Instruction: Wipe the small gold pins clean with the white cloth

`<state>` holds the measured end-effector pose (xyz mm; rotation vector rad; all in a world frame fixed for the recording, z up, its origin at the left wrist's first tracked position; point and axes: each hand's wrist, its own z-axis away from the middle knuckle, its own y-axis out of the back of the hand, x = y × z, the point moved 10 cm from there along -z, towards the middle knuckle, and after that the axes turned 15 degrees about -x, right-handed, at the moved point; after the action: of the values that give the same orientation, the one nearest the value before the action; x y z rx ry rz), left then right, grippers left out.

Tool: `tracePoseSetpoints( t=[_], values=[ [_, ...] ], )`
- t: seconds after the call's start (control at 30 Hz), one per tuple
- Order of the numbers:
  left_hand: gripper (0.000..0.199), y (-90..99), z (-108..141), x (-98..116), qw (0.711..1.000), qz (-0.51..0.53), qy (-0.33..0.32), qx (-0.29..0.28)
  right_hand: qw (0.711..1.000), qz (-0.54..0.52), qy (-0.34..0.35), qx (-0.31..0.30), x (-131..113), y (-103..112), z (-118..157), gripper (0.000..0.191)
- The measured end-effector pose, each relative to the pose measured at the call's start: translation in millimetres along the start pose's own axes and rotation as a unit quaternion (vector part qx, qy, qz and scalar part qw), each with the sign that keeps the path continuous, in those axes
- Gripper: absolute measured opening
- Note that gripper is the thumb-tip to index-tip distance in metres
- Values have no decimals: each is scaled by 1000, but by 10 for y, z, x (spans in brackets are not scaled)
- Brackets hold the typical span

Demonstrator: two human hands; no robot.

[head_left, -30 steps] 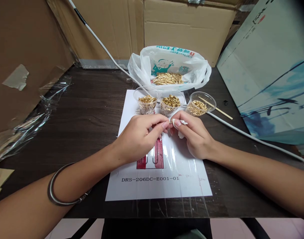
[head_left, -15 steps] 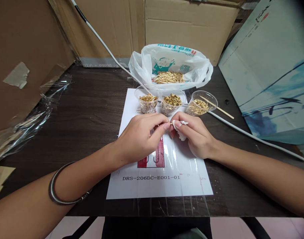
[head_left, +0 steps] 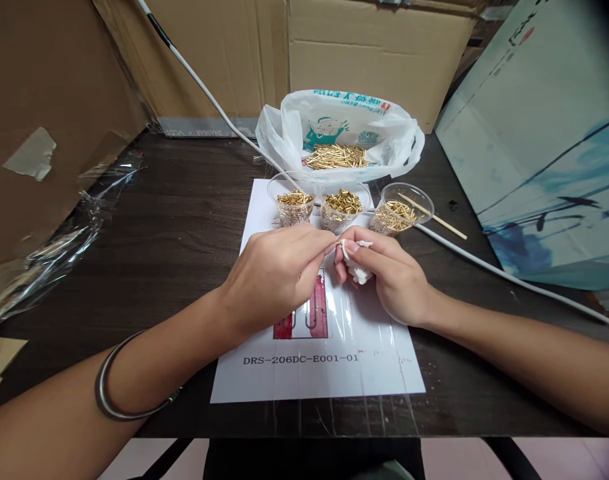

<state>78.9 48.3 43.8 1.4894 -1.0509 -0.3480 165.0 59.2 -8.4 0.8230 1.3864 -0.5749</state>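
My left hand (head_left: 279, 263) is closed in a pinch, its fingertips meeting those of my right hand above a printed sheet (head_left: 304, 383). Between them a tiny bit of a thin gold-coloured pin (head_left: 338, 243) shows; the rest is hidden by the fingers. My right hand (head_left: 397, 273) is shut on a crumpled white tissue (head_left: 358, 270), pressed around the pin's right end. Just beyond the hands stand three clear plastic cups: a left cup (head_left: 293, 217), a middle cup (head_left: 341, 221) and a right cup (head_left: 397, 225), each holding small gold-coloured metal pieces.
Behind the cups lies a white plastic bag (head_left: 394, 150) with many long gold pins (head_left: 337, 157). A wooden stick (head_left: 447, 225) leans out of the right cup. A white cable (head_left: 509, 263) crosses the dark table. Cardboard (head_left: 379, 73) and a painted panel (head_left: 544, 193) wall the table in.
My left hand has turned a little, its knuckles rolling, and its fingertips have come closer to the tissue. Less of the pin shows. My right hand has barely moved.
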Motion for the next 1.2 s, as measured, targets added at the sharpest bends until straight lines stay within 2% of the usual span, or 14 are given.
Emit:
tracePoseSetpoints(
  t=[0.13, 0.3, 0.53, 0.73, 1.03, 1.2],
  values=[
    [24, 1, 3, 56, 999, -50, -19, -4, 997, -77, -10, -4, 31, -42, -5, 28],
    [23, -13, 12, 114, 994, -100, -40, -2, 996, -88, -8, -6, 45, -32, -13, 26],
    [22, -23, 12, 172, 986, -158, -59, -8, 1000, -8, 3, -13, 9, 2, -16, 29],
    [21, -46, 17, 204, 979, -190, -75, -15, 999, 17, -8, -45, 40, -3, -42, 29],
    [19, -75, 5, 172, 980, -185, -68, -34, 989, 145, -25, -17, 5, 40, -8, 29],
    [18, -68, -15, 113, 989, -134, -41, -37, 977, 211, -16, -2, -74, 10, 8, 24]
  ],
)
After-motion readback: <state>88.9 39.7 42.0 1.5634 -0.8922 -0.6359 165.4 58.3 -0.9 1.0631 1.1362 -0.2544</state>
